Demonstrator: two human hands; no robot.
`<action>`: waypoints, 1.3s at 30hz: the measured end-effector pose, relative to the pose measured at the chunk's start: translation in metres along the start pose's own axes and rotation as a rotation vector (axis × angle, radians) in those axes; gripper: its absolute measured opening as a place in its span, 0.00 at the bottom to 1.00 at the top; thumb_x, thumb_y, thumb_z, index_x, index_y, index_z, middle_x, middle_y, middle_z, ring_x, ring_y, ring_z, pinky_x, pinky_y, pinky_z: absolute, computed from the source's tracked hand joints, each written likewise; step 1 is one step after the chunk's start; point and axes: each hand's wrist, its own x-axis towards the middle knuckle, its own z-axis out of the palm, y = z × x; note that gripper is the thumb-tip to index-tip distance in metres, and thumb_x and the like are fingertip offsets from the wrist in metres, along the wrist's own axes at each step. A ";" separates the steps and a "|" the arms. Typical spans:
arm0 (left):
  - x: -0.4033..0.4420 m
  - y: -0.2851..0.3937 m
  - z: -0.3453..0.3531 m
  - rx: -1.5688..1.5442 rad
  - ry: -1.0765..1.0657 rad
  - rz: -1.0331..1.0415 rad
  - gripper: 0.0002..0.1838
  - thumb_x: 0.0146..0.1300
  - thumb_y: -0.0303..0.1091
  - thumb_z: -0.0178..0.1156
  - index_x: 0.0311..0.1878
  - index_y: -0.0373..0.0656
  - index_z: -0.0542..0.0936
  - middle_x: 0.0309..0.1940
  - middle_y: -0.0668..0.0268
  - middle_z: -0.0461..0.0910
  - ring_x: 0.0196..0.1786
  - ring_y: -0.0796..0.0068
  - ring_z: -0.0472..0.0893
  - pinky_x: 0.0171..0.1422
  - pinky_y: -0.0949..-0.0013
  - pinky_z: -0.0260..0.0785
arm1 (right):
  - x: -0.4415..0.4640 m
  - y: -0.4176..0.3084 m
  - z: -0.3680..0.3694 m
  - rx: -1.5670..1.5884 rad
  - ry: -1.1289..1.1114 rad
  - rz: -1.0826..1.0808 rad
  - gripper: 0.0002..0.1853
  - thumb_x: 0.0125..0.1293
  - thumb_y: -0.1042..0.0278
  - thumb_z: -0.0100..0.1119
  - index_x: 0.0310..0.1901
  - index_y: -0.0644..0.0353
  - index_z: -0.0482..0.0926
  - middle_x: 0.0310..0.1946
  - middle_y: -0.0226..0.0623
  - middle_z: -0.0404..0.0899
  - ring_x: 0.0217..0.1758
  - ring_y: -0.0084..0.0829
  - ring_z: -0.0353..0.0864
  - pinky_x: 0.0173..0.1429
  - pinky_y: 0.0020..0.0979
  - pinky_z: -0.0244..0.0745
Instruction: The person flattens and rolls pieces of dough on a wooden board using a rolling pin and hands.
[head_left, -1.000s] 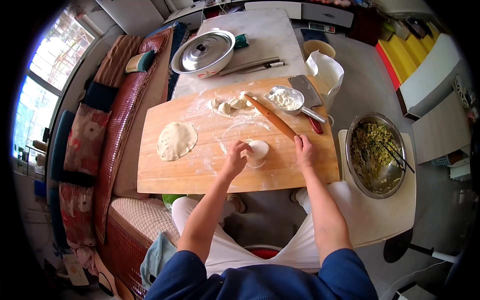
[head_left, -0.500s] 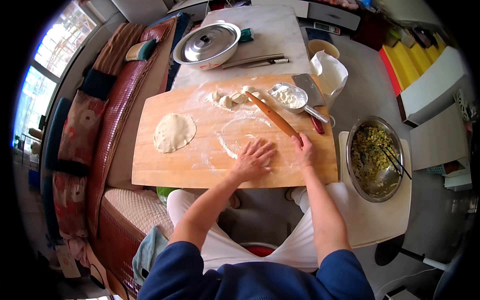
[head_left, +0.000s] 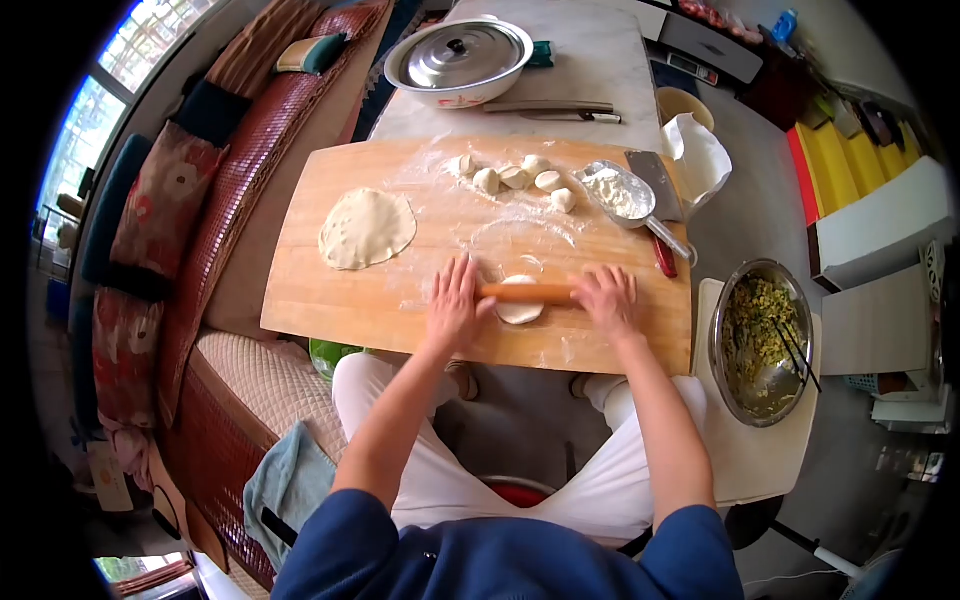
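Observation:
A wooden rolling pin (head_left: 545, 293) lies crosswise over a small round of dough (head_left: 520, 314) near the front of the floured wooden board (head_left: 330, 300). My left hand (head_left: 457, 308) rests on the pin's left end with its fingers stretched out. On the right end lies my right hand (head_left: 606, 300), fingers extended and slightly blurred. The pin's ends are hidden under both hands. To the left is a large flat dough sheet (head_left: 367, 229). Several dough pieces (head_left: 514, 177) sit at the back of the board.
A metal scoop of flour (head_left: 618, 193) and a cleaver (head_left: 655, 182) lie at the board's right. A steel bowl of chopped filling (head_left: 750, 345) with chopsticks stands farther right. Behind the board are a lidded basin (head_left: 460, 60) and knives (head_left: 550, 107) on the table.
The rolling pin has come down from a slant at the right to lie across the dough round. My left hand has shifted off the dough onto the pin. The view has moved slightly.

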 end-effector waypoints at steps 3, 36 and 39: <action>0.034 -0.004 -0.004 0.000 -0.028 -0.004 0.43 0.67 0.55 0.59 0.78 0.41 0.58 0.79 0.56 0.56 0.80 0.50 0.56 0.82 0.46 0.47 | 0.012 0.008 0.014 0.013 0.116 0.009 0.19 0.61 0.51 0.69 0.54 0.39 0.85 0.63 0.31 0.76 0.70 0.40 0.68 0.71 0.52 0.61; -0.077 0.022 -0.026 -0.054 -0.255 0.142 0.56 0.56 0.64 0.66 0.80 0.43 0.55 0.81 0.54 0.50 0.83 0.51 0.51 0.84 0.47 0.44 | -0.063 -0.010 -0.002 0.088 0.024 0.031 0.16 0.65 0.56 0.66 0.55 0.38 0.85 0.69 0.26 0.73 0.77 0.47 0.61 0.78 0.59 0.52; -0.044 0.001 -0.006 -0.057 -0.115 0.079 0.53 0.59 0.62 0.64 0.80 0.42 0.55 0.81 0.52 0.52 0.82 0.50 0.52 0.84 0.48 0.45 | -0.028 -0.020 -0.006 0.052 -0.007 0.015 0.16 0.65 0.57 0.66 0.55 0.38 0.85 0.68 0.27 0.74 0.76 0.49 0.62 0.77 0.60 0.52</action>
